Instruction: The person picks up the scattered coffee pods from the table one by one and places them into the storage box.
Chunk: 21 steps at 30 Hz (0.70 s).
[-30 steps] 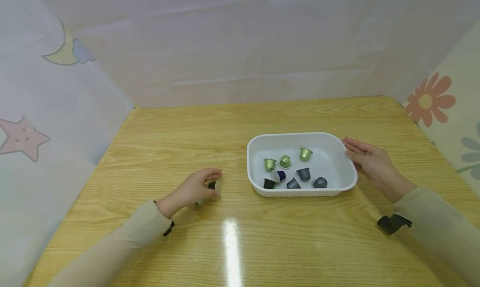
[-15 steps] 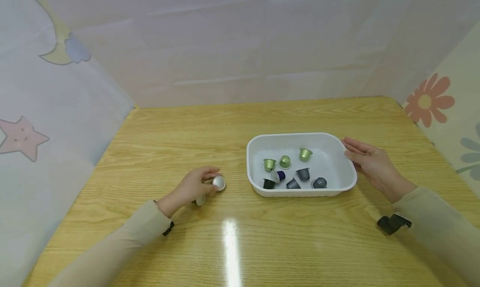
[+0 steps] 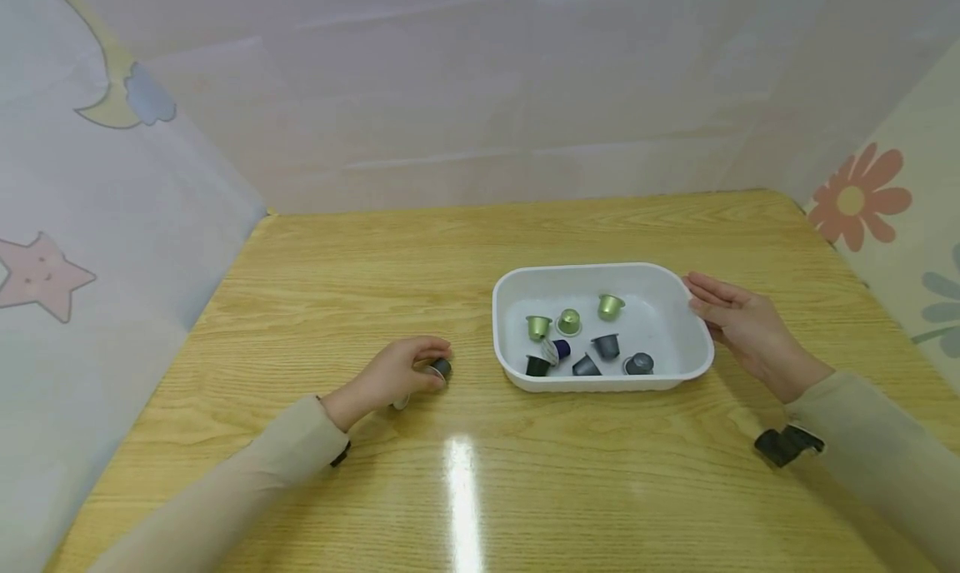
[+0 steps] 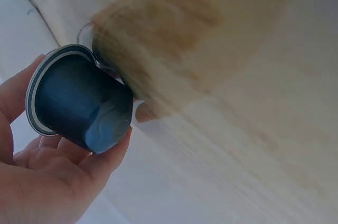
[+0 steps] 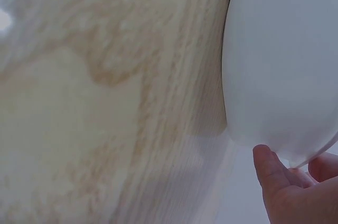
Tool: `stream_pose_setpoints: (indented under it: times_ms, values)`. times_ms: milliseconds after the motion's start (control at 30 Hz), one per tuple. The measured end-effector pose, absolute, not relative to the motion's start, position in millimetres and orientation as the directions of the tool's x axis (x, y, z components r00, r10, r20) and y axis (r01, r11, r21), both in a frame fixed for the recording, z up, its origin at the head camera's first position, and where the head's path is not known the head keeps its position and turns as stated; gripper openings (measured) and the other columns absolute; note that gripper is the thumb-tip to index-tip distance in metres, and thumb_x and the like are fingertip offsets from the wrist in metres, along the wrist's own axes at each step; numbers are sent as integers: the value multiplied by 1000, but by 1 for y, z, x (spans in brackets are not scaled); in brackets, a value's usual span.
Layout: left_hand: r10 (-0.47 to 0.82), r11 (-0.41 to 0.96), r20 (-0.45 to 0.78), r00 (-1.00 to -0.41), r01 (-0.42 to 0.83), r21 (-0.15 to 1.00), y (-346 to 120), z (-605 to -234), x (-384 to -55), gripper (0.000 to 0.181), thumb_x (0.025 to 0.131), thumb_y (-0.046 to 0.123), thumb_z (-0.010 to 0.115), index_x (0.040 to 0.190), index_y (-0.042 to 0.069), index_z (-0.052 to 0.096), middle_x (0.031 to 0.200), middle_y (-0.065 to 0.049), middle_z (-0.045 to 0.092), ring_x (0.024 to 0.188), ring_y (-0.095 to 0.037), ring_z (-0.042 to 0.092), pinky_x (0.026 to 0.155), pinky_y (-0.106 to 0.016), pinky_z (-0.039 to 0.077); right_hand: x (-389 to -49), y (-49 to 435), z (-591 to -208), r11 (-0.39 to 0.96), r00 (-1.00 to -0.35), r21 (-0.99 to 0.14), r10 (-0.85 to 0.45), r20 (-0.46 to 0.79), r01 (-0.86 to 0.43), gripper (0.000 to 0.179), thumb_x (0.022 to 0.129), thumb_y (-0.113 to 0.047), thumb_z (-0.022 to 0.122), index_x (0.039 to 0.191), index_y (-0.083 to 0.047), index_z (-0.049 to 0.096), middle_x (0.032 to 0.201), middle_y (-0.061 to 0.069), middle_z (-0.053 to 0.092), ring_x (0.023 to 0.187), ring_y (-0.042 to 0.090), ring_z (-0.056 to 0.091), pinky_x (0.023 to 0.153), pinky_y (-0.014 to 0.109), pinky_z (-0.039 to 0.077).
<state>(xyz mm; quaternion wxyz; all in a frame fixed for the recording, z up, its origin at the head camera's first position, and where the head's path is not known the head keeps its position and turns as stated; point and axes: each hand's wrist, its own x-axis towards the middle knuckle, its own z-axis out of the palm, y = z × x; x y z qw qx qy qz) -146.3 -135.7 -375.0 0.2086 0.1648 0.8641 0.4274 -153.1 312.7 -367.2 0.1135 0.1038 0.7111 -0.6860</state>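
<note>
Between thumb and fingers, my left hand [image 3: 393, 377] pinches a dark coffee capsule [image 3: 442, 368] low over the left half of the table. In the left wrist view the capsule's dark blue-grey body [image 4: 79, 100] and light-edged rim show large. Another capsule [image 3: 401, 402] shows its pale lid under the left hand, mostly covered by it. At the right end of a white tray [image 3: 682, 340], my right hand [image 3: 750, 331] grips the rim, thumb at the edge and fingers along the outer wall. Inside the tray lie green capsules [image 3: 568, 322], several dark grey ones [image 3: 606, 346] and a purple one [image 3: 562, 349].
The tray stands on a wood-grain table [image 3: 360, 273], right of the middle. Pale printed sheets [image 3: 480, 90] rise behind the table and on both sides. A strip of light [image 3: 463, 498] reflects near the front.
The capsule in my left hand has turned: its white lid faced the head camera half a second ago, and now its dark body shows. The right hand and the tray have stayed put.
</note>
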Motion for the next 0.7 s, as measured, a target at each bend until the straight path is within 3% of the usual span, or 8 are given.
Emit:
stream_pose_setpoints:
  times_ms: [233, 500, 700]
  values:
    - [475, 569, -212, -854, 115, 814, -136, -376, -149, 51, 86, -1, 71, 133, -9, 51, 124, -18, 63, 117, -32, 58, 99, -39, 48, -153, 313, -367, 27, -953, -953, -6, -302, 302, 73, 96, -23, 63, 153, -4, 21, 127, -22, 55, 88, -15, 59, 75, 12, 52]
    - [429, 505, -208, -879, 43, 862, -134, -370, -150, 45, 89, 8, 71, 129, -6, 57, 125, -18, 62, 116, -30, 59, 92, -36, 52, -153, 313, -367, 42, -953, -953, -1, -301, 301, 72, 97, -23, 62, 153, -4, 22, 141, -13, 46, 88, -16, 58, 75, 12, 52]
    - [395, 432, -179, -901, 10, 902, -125, -358, -153, 44, 88, 11, 73, 127, -4, 59, 125, -16, 63, 116, -27, 60, 93, -34, 52, -153, 313, -368, 36, -956, -955, -9, -294, 293, 74, 96, -23, 62, 154, -3, 20, 153, 1, 29, 89, -17, 58, 75, 11, 51]
